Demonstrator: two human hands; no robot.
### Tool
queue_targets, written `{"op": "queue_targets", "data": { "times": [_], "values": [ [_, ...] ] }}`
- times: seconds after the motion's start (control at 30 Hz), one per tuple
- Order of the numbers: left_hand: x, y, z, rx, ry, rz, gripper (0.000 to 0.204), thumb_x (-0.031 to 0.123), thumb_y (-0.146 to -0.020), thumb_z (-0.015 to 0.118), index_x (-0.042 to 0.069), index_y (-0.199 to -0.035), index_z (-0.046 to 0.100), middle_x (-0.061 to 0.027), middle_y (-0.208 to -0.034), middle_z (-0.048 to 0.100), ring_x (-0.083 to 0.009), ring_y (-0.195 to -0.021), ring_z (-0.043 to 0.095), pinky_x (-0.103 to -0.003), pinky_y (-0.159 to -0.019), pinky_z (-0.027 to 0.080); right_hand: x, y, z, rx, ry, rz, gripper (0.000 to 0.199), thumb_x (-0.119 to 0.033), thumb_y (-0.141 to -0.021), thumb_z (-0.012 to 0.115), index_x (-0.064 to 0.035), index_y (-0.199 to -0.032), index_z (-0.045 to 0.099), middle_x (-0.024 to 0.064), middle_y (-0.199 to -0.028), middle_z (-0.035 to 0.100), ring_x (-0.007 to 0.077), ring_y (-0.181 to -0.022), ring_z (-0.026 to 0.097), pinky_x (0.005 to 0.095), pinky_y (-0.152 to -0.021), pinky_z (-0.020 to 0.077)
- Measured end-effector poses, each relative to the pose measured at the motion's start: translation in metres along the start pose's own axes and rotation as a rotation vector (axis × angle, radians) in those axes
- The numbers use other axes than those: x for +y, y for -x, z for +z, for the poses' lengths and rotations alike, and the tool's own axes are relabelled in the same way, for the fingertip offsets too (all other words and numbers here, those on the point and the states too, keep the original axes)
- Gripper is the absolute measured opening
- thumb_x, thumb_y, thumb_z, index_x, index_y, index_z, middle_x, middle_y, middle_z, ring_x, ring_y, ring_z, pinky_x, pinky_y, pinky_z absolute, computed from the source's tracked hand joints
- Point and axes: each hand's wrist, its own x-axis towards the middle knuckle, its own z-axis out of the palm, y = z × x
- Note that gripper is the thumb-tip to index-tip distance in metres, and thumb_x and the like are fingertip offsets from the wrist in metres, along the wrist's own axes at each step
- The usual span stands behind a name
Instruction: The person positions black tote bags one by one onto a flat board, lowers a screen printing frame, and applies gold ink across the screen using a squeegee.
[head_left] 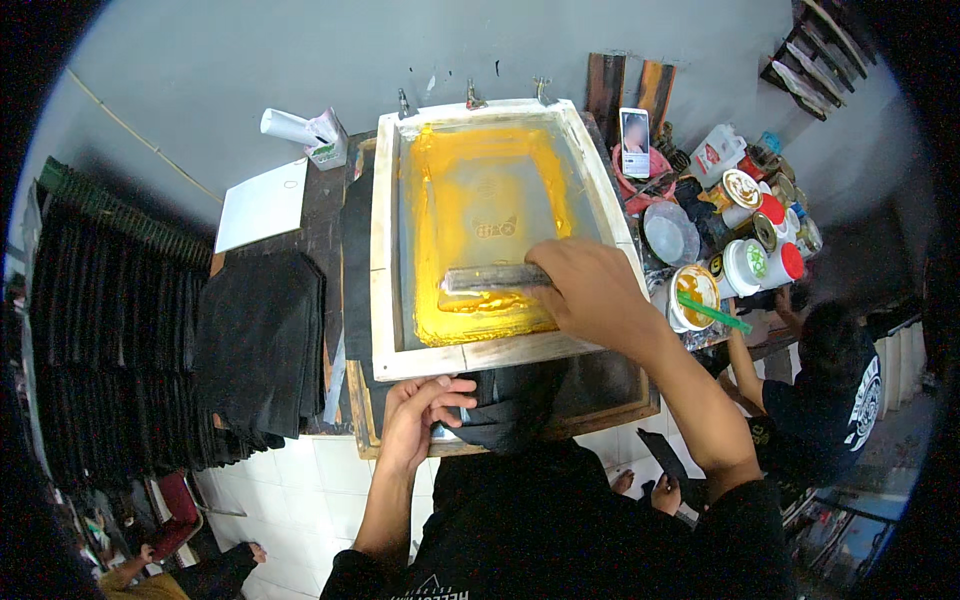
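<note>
Head view: squeegee [497, 277] end under right hand [592, 292].

a white wooden screen-printing frame [480, 355] lies flat on the bench, its mesh smeared with yellow ink [440, 200] around a pale centre bearing a small design. a long grey squeegee [490, 277] lies crosswise near the frame's near edge, over a pool of ink. black cloth [500, 415] sticks out from under the frame's front rail.
</note>
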Motion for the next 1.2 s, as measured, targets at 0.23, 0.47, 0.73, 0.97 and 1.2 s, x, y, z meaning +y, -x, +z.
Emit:
{"op": "queue_targets", "data": {
  "times": [0.23,0.47,0.73,0.97,1.2],
  "values": [
    [-0.003,-0.003,0.006,0.042,0.034,0.013,0.023,0.010,-0.093,0.058,-0.008,-0.105,0.065,-0.0250,-0.102,0.073,-0.0258,-0.082,0.075,-0.030,-0.060,0.060,-0.012,0.019,0.028,-0.018,0.114,-0.197,0.021,-0.011,-0.079,0.064,-0.0055,-0.098,0.057,0.0127,-0.089,0.063,0.0320,-0.085,0.066,0.0441,-0.074,0.0522],
    [-0.002,-0.002,0.008,0.091,0.050,-0.010,0.030,0.008,-0.089,0.057,-0.014,-0.108,0.064,-0.0277,-0.101,0.072,-0.0282,-0.081,0.075,-0.033,-0.066,0.063,0.072,-0.094,0.055,-0.095,0.185,-0.089,0.027,-0.023,-0.089,0.066,-0.0037,-0.105,0.055,0.0162,-0.100,0.067,0.0392,-0.096,0.067,0.0517,-0.081,0.0514],
    [-0.004,0.004,0.007,0.053,0.495,-0.186,0.050,0.009,-0.091,0.043,-0.020,-0.131,0.046,-0.0352,-0.133,0.058,-0.0428,-0.128,0.059,-0.046,-0.109,0.050,0.147,-0.220,0.033,-0.190,0.134,0.031,0.044,-0.033,-0.086,0.072,-0.0067,-0.121,0.064,0.0212,-0.105,0.072,0.0403,-0.101,0.068,0.0520,-0.087,0.0509],
    [-0.002,0.003,-0.017,-0.192,0.382,-0.319,0.044,0.011,-0.095,0.045,-0.016,-0.128,0.054,-0.0330,-0.125,0.064,-0.0388,-0.123,0.063,-0.044,-0.103,0.054,0.141,-0.210,0.065,-0.060,0.227,0.041,0.040,-0.035,-0.087,0.072,-0.0045,-0.112,0.065,0.0195,-0.100,0.073,0.0387,-0.097,0.069,0.0516,-0.084,0.0522],
    [0.124,-0.124,0.040,0.166,-0.941,0.878,0.032,0.010,-0.093,0.067,0.004,-0.124,0.066,-0.0159,-0.123,0.069,-0.0329,-0.118,0.064,-0.042,-0.106,0.047,0.120,-0.176,0.065,-0.059,0.254,0.059,0.036,-0.035,-0.085,0.074,-0.0045,-0.100,0.062,0.0169,-0.096,0.072,0.0385,-0.092,0.069,0.0513,-0.078,0.0522]
  ]
}}
